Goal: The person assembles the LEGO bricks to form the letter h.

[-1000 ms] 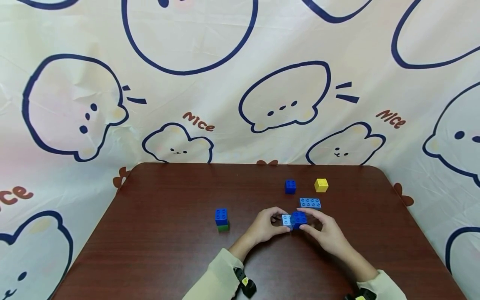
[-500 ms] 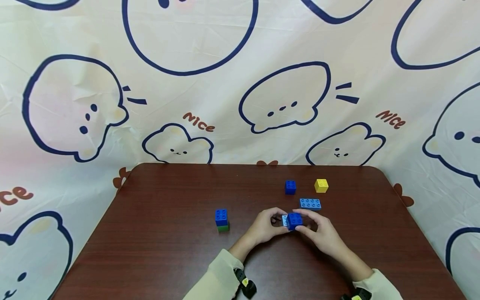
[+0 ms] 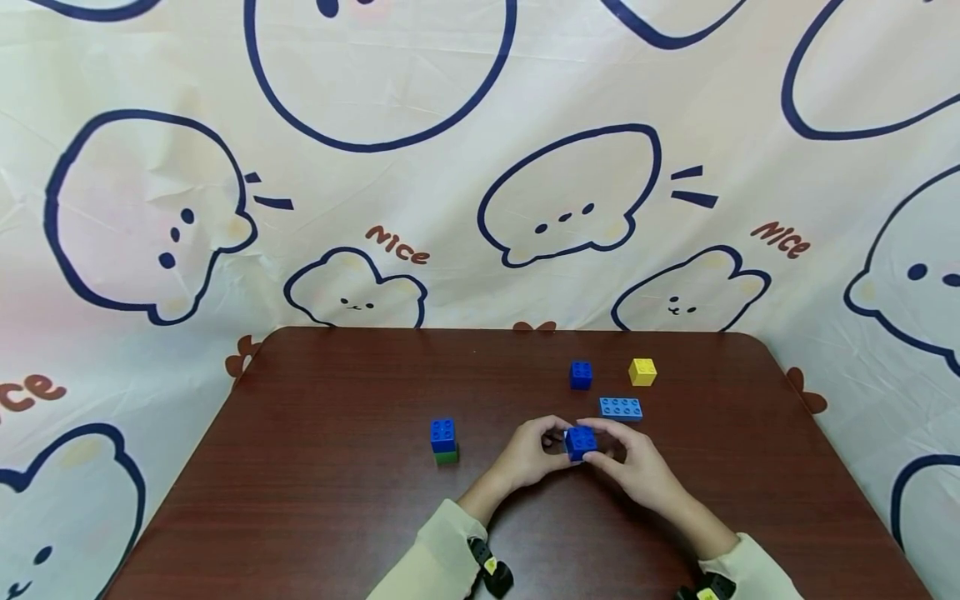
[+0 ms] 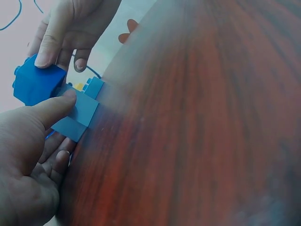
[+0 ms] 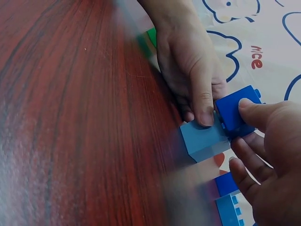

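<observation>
My left hand [image 3: 525, 456] grips a light blue toy brick [image 5: 204, 141], its thumb lying along one side in both wrist views. Between thumb and fingers, my right hand [image 3: 637, 458] pinches a dark blue studded brick [image 3: 581, 443]. In the head view this dark blue brick sits over the light blue one and hides nearly all of it. Seen from the right wrist, the dark blue brick stands tilted against the studded side of the light blue brick. Both hands are close together above the brown table [image 3: 337, 517].
Left of the hands stands a dark blue brick [image 3: 443, 433] on a green brick [image 3: 446, 457]. Beyond the hands lie a long light blue brick [image 3: 620, 408], another dark blue brick [image 3: 581, 375] and a yellow brick [image 3: 642, 372]. A patterned cloth [image 3: 450, 192] hangs behind the table.
My right hand has moved left with the dark blue brick, which now covers the light blue brick in the head view. My left hand has stayed in place.
</observation>
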`<state>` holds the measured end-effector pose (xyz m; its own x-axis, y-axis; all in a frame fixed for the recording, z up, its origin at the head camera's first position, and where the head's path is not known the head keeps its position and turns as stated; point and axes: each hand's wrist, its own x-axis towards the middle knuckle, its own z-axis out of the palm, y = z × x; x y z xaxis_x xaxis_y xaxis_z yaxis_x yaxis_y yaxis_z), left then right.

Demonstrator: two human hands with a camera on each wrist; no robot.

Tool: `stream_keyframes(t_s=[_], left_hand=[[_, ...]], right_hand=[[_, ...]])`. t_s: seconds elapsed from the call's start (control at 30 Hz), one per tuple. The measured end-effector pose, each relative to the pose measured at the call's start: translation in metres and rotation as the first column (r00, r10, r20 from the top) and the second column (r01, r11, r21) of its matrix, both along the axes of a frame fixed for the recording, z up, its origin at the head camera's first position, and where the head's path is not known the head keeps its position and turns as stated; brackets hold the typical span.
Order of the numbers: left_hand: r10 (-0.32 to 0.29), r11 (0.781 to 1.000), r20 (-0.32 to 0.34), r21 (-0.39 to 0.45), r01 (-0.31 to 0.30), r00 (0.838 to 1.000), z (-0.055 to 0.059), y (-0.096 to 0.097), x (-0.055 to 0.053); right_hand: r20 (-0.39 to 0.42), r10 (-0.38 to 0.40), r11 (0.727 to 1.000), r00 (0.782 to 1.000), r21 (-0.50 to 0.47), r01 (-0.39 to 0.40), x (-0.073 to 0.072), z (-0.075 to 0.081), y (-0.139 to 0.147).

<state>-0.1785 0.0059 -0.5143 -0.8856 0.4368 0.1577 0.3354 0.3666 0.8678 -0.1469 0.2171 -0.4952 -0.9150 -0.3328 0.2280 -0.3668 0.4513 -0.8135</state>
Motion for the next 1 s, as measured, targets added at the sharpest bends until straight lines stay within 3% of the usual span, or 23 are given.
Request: stream_keyframes(t_s=[0.33, 0.63, 1.0], left_hand=[[-0.007, 1.0, -0.007, -0.002, 0.007, 1.0, -0.0015, -0.0005, -0.0018], [-0.009, 1.0, -0.021, 0.014, 0.01, 1.0, -0.0018, -0.0008, -0.0022], [-0.009, 1.0, -0.02, 0.011, 0.009, 1.0, -0.002, -0.001, -0.0015]], right_hand=[[-0.021, 0.014, 1.0, 1.0, 0.019, -0.014, -0.0009, 0.0013, -0.0017], [-0.124, 0.012, 0.997, 0.992, 0.079, -0.002, -0.0014, -0.0001, -0.0047], [-0.091, 0.007, 0.998, 0.996, 0.07, -0.001, -0.0006, 0.0012, -0.0064]])
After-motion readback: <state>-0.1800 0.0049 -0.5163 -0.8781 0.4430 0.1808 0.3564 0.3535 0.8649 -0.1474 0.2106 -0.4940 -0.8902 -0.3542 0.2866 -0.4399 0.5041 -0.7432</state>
